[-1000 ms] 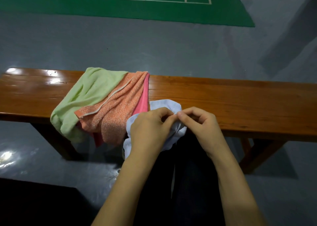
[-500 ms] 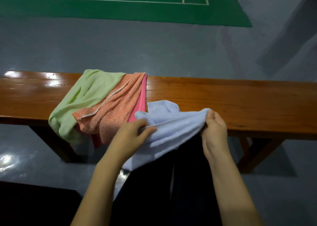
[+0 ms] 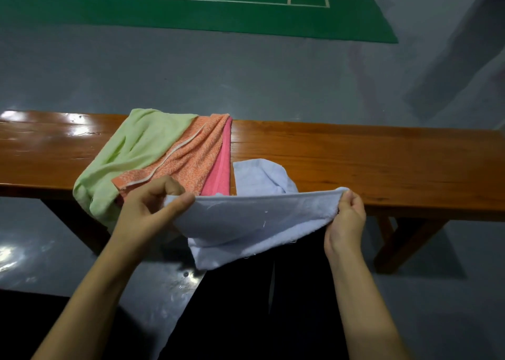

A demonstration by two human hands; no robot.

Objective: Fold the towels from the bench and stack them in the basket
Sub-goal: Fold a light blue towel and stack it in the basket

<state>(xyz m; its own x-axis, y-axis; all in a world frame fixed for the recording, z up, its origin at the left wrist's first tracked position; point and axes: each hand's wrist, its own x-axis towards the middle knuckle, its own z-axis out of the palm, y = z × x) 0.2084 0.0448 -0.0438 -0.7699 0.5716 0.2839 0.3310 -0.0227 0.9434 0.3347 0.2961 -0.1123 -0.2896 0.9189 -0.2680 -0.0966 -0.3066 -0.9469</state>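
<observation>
- Two hands hold one pale blue towel at the bench's near edge, in front of the person's dark trousers.
- Left hand: thumb and curled fingers pinch the towel's top edge at its 9 o'clock end.
- Right hand: fingers curled round the same edge at its 3 o'clock end, gripping tight.
- Judgement: the hands are set well apart to draw the top hem taut and find the towel's full width, a likely first step before a fold.
- Orientation: the taut hem runs 9 to 3 o'clock, parallel to the bench; that is the visible long axis. The body hangs slack toward 6 o'clock; one bunched part lies on the bench top at 12 o'clock of the hem.
- Three more towels lie overlapped on the bench at 10 o'clock of the hands, each draped over the near edge: green, orange and pink. All unfolded.
- No basket is in view.
- Beyond the bench, grey floor and a green court mat at 12 o'clock.
</observation>
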